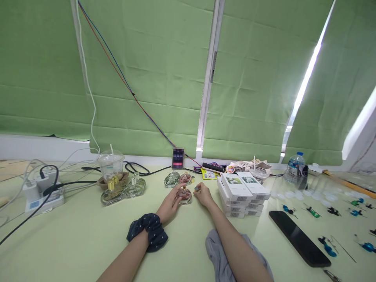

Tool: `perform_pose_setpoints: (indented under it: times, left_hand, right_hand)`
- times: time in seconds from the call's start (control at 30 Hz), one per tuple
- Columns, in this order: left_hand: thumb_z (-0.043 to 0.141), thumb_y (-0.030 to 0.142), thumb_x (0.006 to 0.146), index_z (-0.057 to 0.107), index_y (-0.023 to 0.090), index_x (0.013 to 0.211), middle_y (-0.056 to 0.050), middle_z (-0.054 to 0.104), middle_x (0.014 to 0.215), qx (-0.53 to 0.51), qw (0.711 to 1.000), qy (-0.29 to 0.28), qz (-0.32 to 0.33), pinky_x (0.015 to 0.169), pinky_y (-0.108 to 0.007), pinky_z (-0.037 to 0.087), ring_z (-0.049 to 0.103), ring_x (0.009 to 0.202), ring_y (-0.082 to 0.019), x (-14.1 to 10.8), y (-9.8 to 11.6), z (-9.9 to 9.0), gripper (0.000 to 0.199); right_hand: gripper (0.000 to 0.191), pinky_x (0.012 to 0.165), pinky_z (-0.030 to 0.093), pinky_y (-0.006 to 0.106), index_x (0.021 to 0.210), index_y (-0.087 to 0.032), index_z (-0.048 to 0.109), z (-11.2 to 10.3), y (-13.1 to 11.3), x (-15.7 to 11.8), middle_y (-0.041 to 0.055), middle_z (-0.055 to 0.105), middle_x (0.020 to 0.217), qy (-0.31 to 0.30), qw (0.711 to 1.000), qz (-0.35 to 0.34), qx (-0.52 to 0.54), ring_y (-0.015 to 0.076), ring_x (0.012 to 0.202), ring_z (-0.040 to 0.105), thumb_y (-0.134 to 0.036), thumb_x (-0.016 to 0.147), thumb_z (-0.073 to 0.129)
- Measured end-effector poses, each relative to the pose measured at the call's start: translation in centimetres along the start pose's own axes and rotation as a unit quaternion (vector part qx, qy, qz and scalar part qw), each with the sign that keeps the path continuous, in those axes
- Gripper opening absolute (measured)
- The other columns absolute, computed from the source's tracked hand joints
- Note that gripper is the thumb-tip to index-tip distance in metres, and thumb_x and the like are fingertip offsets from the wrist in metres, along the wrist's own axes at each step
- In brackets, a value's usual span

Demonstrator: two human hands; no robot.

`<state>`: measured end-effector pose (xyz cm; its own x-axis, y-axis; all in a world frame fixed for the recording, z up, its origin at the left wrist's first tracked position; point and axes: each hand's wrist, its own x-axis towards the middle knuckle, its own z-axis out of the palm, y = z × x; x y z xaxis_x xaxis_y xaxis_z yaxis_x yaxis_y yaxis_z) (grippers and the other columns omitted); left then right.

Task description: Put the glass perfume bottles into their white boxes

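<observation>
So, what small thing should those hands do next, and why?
I'd probably bring the right hand leftward, setting the small piece above the nearest pink bottle: its fingertips pinch that piece just beside the bottle, while the left hand rests against the glass.

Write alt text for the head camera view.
A person's left hand touches a pinkish glass bottle on a pale green table, while the right hand pinches a small object beside it. Around them are more glass bottles, stacked white boxes and a dark phone; green blinds hang behind.
</observation>
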<state>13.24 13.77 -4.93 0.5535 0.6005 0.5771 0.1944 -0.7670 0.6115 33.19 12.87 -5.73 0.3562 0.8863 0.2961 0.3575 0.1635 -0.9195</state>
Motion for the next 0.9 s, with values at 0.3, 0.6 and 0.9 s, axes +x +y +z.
perform_pose_setpoints:
  times: [0.3, 0.6, 0.9]
  left_hand:
    - [0.042, 0.026, 0.092, 0.025, 0.025, 0.143, -0.011, 0.055, 0.126, -0.04, 0.999, -0.005, -0.021, 0.103, -0.044, 0.039, 0.054, 0.115, -0.023, 0.0, 0.7, -0.1, 0.054]
    - [0.041, 0.025, 0.092, 0.013, 0.03, 0.145, -0.007, 0.057, 0.112, -0.071, 0.997, 0.005, -0.018, 0.093, -0.041, 0.047, 0.062, 0.098, -0.019, -0.2, 0.4, 0.2, 0.06]
    - [0.042, 0.025, 0.093, 0.013, 0.029, 0.145, -0.008, 0.056, 0.108, -0.057, 0.998, 0.009, -0.023, 0.088, -0.037, 0.049, 0.063, 0.094, -0.018, -0.3, 0.6, 0.1, 0.06]
  right_hand:
    - [0.026, 0.057, 0.045, 0.024, 0.094, -0.022, 0.059, 0.3, -2.5, 0.4, 0.0003, 0.059, 0.077, -0.005, 0.994, -0.053, 0.099, 0.0141, 0.066, 0.055, -0.037, 0.074, 0.06]
    - [0.029, 0.068, 0.048, 0.027, 0.094, -0.019, 0.061, 1.2, -6.3, -0.6, 0.0044, 0.061, 0.089, -0.016, 0.964, -0.142, 0.223, 0.0152, 0.076, 0.058, -0.038, 0.072, 0.064]
    - [0.027, 0.065, 0.045, 0.026, 0.091, -0.019, 0.058, 2.0, -5.8, -0.6, 0.0012, 0.061, 0.081, -0.033, 0.97, -0.147, 0.193, 0.0123, 0.066, 0.054, -0.034, 0.07, 0.066]
